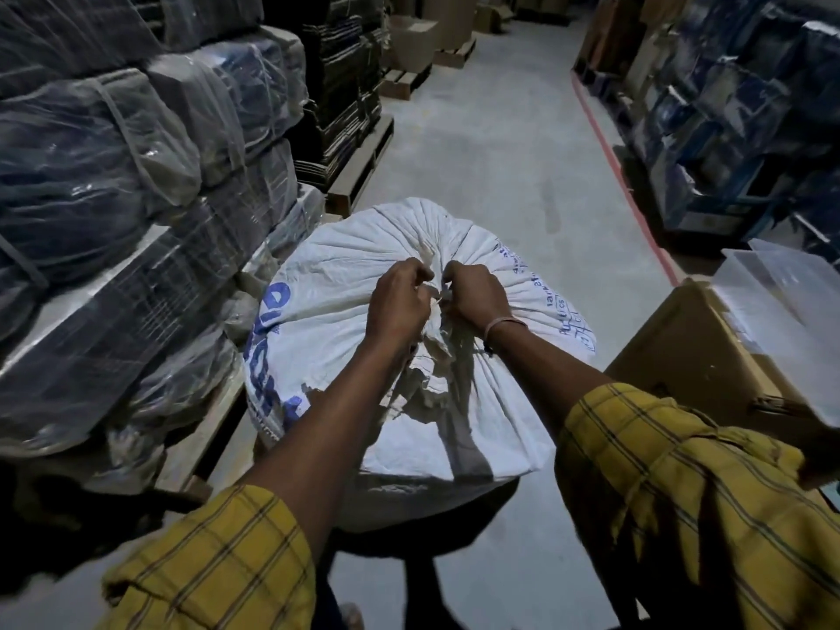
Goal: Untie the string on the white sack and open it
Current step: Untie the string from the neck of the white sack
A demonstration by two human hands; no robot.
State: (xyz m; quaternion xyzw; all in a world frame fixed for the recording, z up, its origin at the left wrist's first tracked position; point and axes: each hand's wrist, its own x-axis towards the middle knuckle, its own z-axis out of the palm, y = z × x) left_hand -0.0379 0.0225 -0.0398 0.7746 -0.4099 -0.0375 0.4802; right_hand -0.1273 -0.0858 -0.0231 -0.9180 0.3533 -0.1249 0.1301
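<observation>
White sack [363, 284] upright on floor, neck bunched w/ string [437, 298] between both hands. Left hand [396, 298] & right hand [477, 296] pinched shut on string at knot. Risk: pulling wrong strand, knot jams tighter; hard yank could tip sack. Cardboard box [695, 352] close beside right forearm, wrapped bales [113, 211] left, cramping elbows.

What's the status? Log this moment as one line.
stage: untying | left hand: grip on knot | right hand: grip on knot | white woven plastic sack: neck gathered, closed
</observation>
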